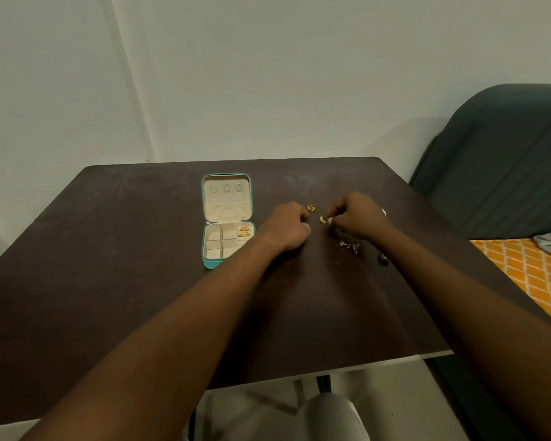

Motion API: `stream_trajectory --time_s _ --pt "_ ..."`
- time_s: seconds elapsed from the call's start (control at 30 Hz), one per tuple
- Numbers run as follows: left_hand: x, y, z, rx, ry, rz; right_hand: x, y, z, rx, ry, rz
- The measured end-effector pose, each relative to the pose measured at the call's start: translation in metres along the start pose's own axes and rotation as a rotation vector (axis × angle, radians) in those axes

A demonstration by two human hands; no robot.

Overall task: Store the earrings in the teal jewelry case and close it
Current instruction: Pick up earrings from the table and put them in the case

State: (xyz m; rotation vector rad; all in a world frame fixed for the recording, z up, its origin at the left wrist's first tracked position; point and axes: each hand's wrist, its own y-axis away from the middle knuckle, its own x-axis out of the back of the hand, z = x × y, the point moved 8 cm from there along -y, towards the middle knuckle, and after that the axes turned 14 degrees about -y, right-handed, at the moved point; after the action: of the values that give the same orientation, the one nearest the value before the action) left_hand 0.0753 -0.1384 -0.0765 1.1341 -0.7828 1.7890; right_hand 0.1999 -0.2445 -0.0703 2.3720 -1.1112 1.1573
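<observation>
Gold earring (323, 219) in right fingers (332, 213)

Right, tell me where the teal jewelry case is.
In the head view the teal jewelry case lies open on the dark table, left of centre, just left of the left hand, two gold earrings in its upper right compartment.

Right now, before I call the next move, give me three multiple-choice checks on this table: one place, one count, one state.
1. The case lies: A left of the left hand; B between the hands; C at the near table edge.
2. How many gold earrings are in the case: A none; B two; C five.
3. The right hand: A lies flat and empty; B pinches a gold earring; C holds the lid.
Answers: 1 A: the left hand is to its right. 2 B: two show in its right-side column. 3 B: its fingertips close on one.
</observation>
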Motion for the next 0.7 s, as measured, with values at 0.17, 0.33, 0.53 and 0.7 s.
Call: stream_trajectory --time_s 0.17,0.33,0.53,0.7 --pt "-0.017 -0.013 0.0 0.024 0.021 -0.031 -0.016 -0.006 -0.003 0.072 0.141 0.033" --pt "-0.015 -0.014 -0.004 0.038 0.088 -0.023 -0.026 -0.014 -0.005 0.104 0.129 -0.001" --pt "0.023 0.001 -0.011 -0.037 0.177 0.135 -0.028 0.007 -0.039 0.283 -0.252 -0.188" --pt "0.054 0.03 -0.034 -0.054 0.21 0.153 -0.029 0.022 -0.067 0.3 -0.473 -0.247"
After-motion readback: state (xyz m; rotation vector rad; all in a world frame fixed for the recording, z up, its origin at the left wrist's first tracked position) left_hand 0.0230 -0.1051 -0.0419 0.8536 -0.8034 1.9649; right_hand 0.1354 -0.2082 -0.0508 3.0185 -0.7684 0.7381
